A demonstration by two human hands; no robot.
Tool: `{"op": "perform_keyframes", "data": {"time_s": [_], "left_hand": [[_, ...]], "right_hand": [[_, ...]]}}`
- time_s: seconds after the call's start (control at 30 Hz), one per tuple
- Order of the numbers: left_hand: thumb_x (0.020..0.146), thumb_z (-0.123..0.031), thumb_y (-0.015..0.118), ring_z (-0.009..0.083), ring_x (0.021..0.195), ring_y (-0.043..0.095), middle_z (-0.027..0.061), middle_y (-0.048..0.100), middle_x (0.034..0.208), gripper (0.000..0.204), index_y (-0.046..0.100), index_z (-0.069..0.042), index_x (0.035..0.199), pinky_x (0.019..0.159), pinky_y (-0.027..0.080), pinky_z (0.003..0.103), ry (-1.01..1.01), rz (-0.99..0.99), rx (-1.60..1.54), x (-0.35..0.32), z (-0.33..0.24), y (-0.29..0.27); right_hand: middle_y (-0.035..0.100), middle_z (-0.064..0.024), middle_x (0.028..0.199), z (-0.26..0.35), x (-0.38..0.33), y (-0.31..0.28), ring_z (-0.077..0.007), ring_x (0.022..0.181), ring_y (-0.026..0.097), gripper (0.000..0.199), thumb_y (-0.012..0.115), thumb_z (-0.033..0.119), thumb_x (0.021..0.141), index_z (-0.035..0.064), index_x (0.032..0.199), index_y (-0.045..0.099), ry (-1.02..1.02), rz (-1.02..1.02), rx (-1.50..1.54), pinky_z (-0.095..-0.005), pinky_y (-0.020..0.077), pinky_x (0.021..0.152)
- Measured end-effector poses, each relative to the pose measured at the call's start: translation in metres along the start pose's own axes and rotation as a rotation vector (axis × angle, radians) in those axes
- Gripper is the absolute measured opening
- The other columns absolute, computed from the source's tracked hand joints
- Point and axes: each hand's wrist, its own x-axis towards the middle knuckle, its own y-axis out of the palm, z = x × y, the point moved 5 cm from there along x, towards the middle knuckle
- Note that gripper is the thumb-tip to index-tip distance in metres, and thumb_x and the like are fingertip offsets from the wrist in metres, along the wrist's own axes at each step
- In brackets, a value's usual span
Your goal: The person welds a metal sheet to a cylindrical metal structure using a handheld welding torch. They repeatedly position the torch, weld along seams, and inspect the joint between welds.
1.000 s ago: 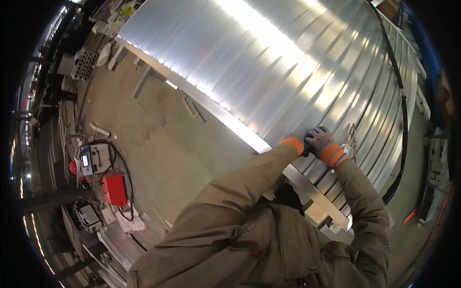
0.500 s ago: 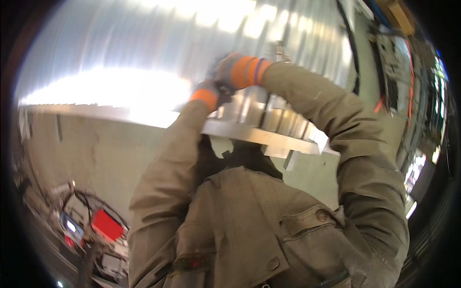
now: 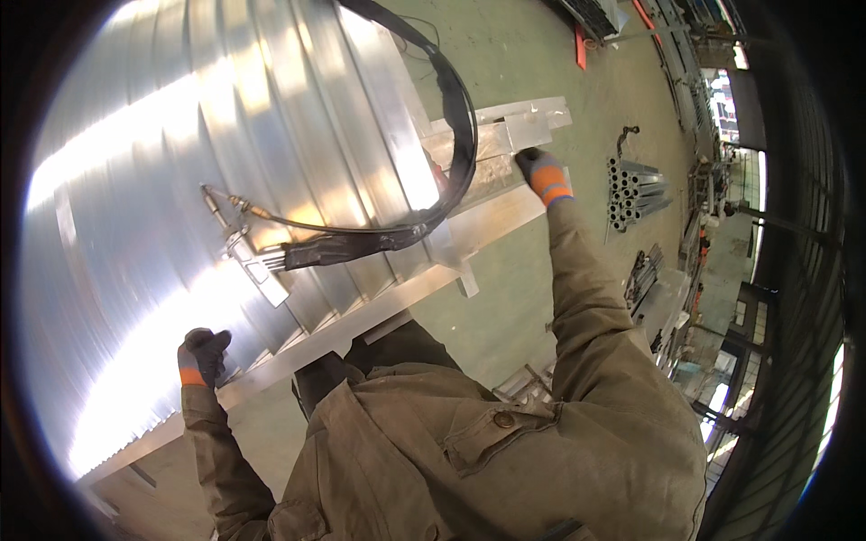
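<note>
A large ribbed sheet of shiny metal (image 3: 144, 243) lies before me, edged by a flat metal rail (image 3: 361, 320). My left hand (image 3: 204, 354), in a dark glove with an orange cuff, is over the sheet by its near edge. Its fingers are curled; whether they hold anything is hidden. My right hand (image 3: 541, 171), gloved alike, reaches to the rail's far right end beside a small metal plate (image 3: 528, 131). Its fingers are bent, and their grip cannot be made out. A torch-like metal tool (image 3: 257, 266) with brass-coloured fittings rests on the sheet between my hands.
A thick black-wrapped hose (image 3: 465, 135) loops from the tool over the sheet's right edge. Stacked metal tubes (image 3: 636, 194) lie on the green floor (image 3: 505, 307) to the right. Long metal stock (image 3: 591, 18) lies at the far right.
My hands were together over the sheet and are now wide apart, the left near the edge, the right at the rail's end. The view has swung right, bringing the tool and hose fully into sight.
</note>
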Motion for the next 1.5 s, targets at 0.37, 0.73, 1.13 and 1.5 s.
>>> {"op": "perform_keyframes", "data": {"time_s": [0.37, 0.73, 1.13, 1.5], "left_hand": [[0.086, -0.020, 0.080, 0.0144, 0.050, 0.057, 0.0040, 0.060, 0.063, 0.019, 0.063, -0.010, 0.084, 0.043, 0.044, 0.032, -0.018, -0.014, 0.181, -0.018, -0.020, -0.004], [0.086, -0.027, 0.088, 0.0161, 0.049, 0.061, 0.0085, 0.067, 0.066, 0.036, 0.061, -0.007, 0.075, 0.046, 0.050, 0.035, -0.157, 0.100, 0.296, -0.019, -0.044, 0.002], [0.084, -0.037, 0.093, 0.0179, 0.053, 0.056, 0.0070, 0.063, 0.068, 0.043, 0.065, -0.005, 0.077, 0.046, 0.045, 0.037, -0.189, 0.242, 0.202, 0.000, -0.029, 0.007], [0.084, -0.043, 0.091, 0.0161, 0.057, 0.060, 0.0050, 0.068, 0.072, 0.044, 0.077, -0.003, 0.094, 0.053, 0.049, 0.034, -0.162, 0.316, 0.111, -0.001, -0.019, 0.006]], "right_hand": [[0.075, -0.0192, 0.108, 0.052, 0.020, 0.219, -0.0369, 0.102, 0.071, 0.044, 0.066, 0.046, 0.096, 0.0070, 0.115, 0.072, -0.055, 0.299, 0.221, -0.0467, 0.0542, 0.088], [0.065, -0.0078, 0.077, -0.012, 0.031, 0.064, -0.0216, 0.067, 0.060, 0.016, 0.065, 0.020, 0.093, 0.0054, 0.086, 0.064, 0.305, -0.386, 1.085, -0.0393, 0.0489, 0.061], [0.065, -0.0063, 0.089, 0.484, -0.262, 0.077, -0.0169, 0.083, 0.067, 0.024, 0.060, 0.025, 0.109, 0.0024, 0.101, 0.063, -0.296, 0.455, 1.454, -0.0346, 0.0564, 0.071], [0.060, -0.0062, 0.070, 0.530, -0.302, 0.195, -0.0181, 0.057, 0.061, 0.049, 0.063, 0.046, 0.108, 0.0039, 0.083, 0.058, 0.013, 0.707, 1.233, -0.0337, 0.0489, 0.050]]}}
